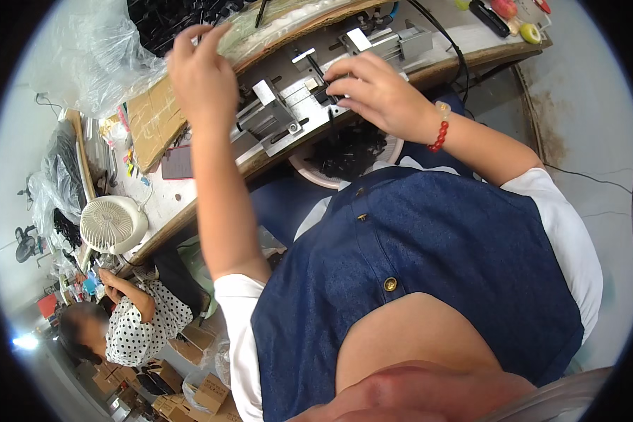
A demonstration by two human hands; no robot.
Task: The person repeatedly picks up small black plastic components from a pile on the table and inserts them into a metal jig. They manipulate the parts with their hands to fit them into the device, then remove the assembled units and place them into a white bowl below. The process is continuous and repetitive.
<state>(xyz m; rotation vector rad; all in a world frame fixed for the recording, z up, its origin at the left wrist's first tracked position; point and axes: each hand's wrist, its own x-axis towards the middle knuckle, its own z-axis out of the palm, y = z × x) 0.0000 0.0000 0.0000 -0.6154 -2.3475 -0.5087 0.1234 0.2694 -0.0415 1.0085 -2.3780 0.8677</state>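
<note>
My left hand (202,77) is raised beside the pile of small black parts (179,24) at the upper left. Its fingers are bent and apart, slightly blurred, with nothing visible in them. My right hand (387,98) is at the metal fixture (306,105) on the bench, its fingertips closed round a small black part (322,93), partly hidden by the fingers. Close to those fingertips, a thin black rod (315,66) slants across the fixture. Metal blocks and cylinders (270,116) sit on both sides of that spot.
Under the bench edge, a pink basket (306,169) holds many black pieces. A phone (178,163), cardboard (154,119), clear plastic bag (95,63) and white fan (114,224) are left. Fruit (505,8) and a black cable (460,56) are right. Another person (144,323) sits lower left.
</note>
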